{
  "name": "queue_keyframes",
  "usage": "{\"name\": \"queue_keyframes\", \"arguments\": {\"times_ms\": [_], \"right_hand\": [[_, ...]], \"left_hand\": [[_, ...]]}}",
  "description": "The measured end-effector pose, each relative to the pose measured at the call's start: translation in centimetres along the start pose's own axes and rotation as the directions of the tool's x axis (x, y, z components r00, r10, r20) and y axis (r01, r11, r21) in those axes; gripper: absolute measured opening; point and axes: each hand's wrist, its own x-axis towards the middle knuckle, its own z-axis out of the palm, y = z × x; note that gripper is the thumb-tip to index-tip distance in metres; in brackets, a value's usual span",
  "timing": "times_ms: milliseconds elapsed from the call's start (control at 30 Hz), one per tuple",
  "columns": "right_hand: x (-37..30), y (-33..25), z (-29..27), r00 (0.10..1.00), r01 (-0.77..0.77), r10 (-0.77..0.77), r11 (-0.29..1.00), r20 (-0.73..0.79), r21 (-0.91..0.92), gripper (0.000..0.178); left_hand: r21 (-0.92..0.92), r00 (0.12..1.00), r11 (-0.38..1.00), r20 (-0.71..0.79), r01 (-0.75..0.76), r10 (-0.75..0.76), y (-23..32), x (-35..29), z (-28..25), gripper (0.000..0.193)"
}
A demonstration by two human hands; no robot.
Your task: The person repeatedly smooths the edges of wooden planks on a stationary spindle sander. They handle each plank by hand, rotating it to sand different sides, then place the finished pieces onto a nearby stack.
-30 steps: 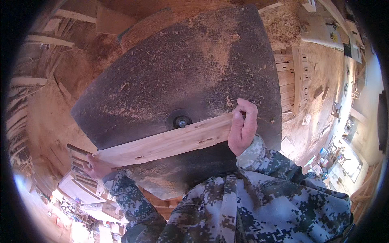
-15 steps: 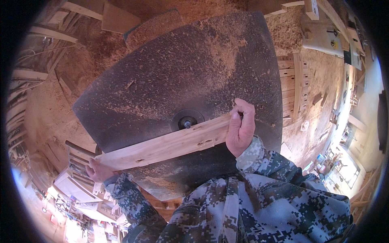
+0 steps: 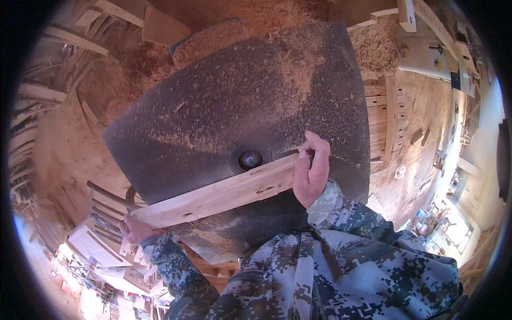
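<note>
Both my hands grip a pale wooden board (image 3: 224,196) that lies slantwise across a dark machine table (image 3: 213,101). At its lower left end is my left hand (image 3: 138,230), closed around the end, with part of the fingers hidden. My right hand (image 3: 312,172) is closed on the upper right end, thumb on top and fingers bent over the far edge. Just beyond the board's long edge, a round metal spindle (image 3: 250,159) stands up from a ring in the table. Dark knots or gouges mark the board's visible face.
Wood shavings lie over the far part of the table and the floor beyond (image 3: 373,50). Slotted wooden pieces (image 3: 377,114) are stacked to the right. Curved wooden parts (image 3: 109,200) stand at the left, with more lumber farther back.
The board and both hands have shifted slightly relative to the spindle, with the right hand moving a little left and nearer to me. The whole view has also shifted a little.
</note>
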Motion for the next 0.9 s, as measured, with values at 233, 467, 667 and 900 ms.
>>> {"name": "queue_keyframes", "arguments": {"times_ms": [233,467,667,900], "right_hand": [[0.0,-1.0,1.3,1.000,0.003,-0.004,0.999,0.030,0.045,0.044],[0.6,-1.6,1.9,0.999,0.010,-0.013,0.998,0.044,0.066,0.044],[1.0,-1.7,2.1,0.997,0.048,-0.050,0.998,0.065,0.038,0.043],[0.2,-2.2,3.4,0.997,0.032,-0.040,0.993,0.067,0.117,0.045]], "left_hand": [[-0.096,0.993,0.989,-0.036,0.113,-0.117,-1.0,-0.3,-2.0,0.067],[-0.120,0.986,0.986,-0.103,0.119,-0.132,-1.6,0.2,-1.8,0.065],[-0.145,0.993,0.988,-0.091,0.056,-0.069,-2.6,1.3,-2.5,0.061],[-0.078,0.981,0.983,-0.088,0.164,-0.171,-3.4,1.7,-4.2,0.065]]}}
